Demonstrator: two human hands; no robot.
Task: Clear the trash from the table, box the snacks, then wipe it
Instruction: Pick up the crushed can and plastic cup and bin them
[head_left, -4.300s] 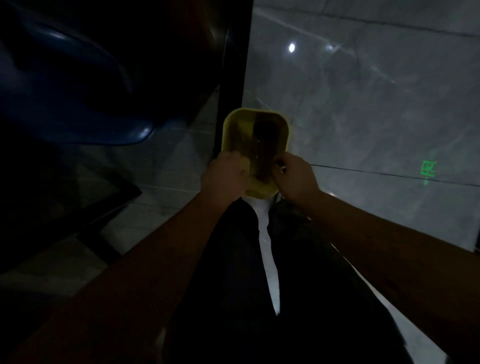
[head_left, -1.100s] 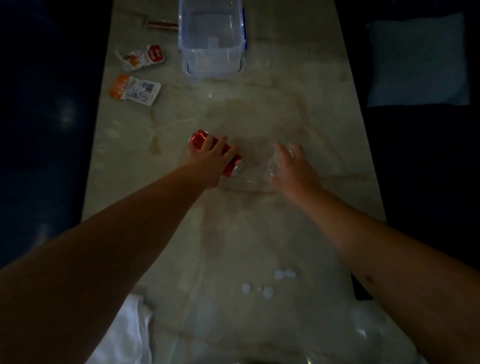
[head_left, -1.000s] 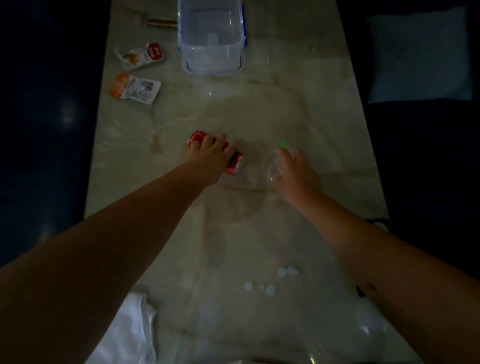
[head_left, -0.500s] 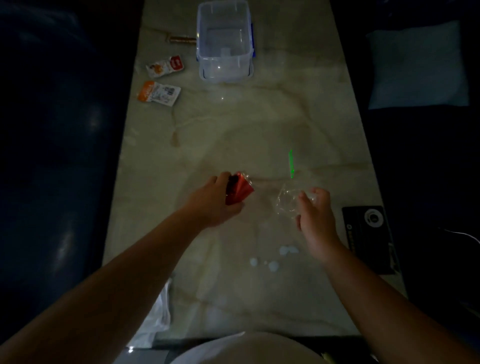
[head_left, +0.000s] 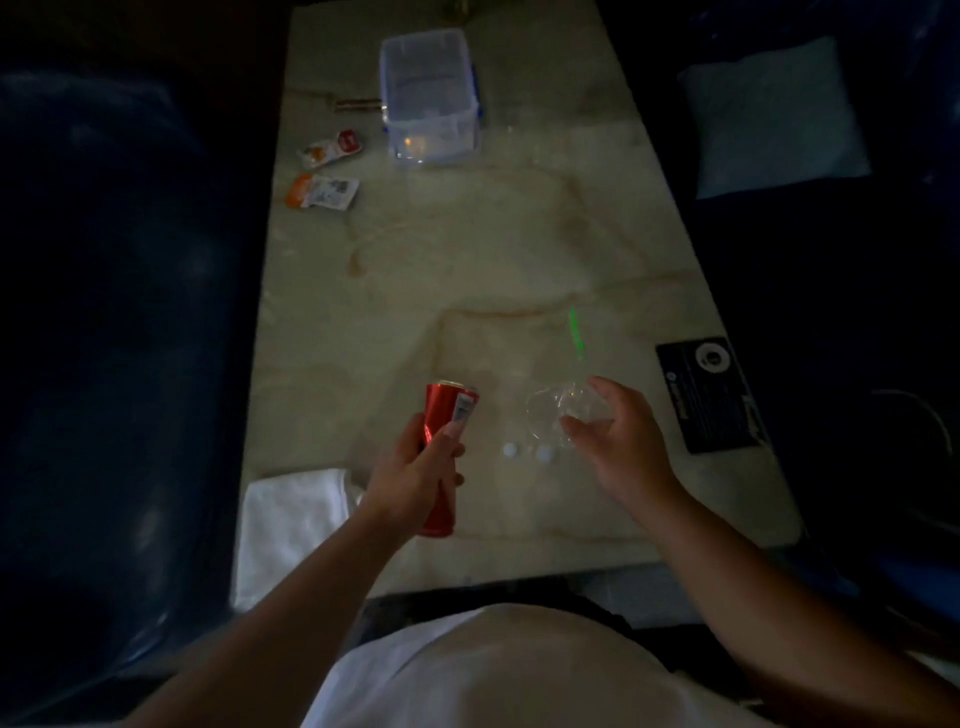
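Observation:
My left hand (head_left: 415, 475) grips a red drink can (head_left: 448, 415), lifted off the marble table (head_left: 519, 234) near its front edge. My right hand (head_left: 621, 441) holds a crumpled clear plastic cup (head_left: 558, 413) with a green straw (head_left: 575, 332) sticking up from it. Two small white scraps (head_left: 527, 452) lie on the table between my hands. Far up the table stands an open clear plastic box (head_left: 428, 98). Left of it lie two snack packets (head_left: 330, 150) (head_left: 322, 191) and a brown stick-shaped snack (head_left: 356, 104).
A white cloth (head_left: 288, 525) lies at the table's front left corner. A black card (head_left: 711, 392) sits at the right edge. Dark blue seats flank the table on both sides, with a pale cushion (head_left: 769, 117) on the right one.
Both hands took the can and the cup off the middle of the table and drew them back toward me. My view has pulled back from the table.

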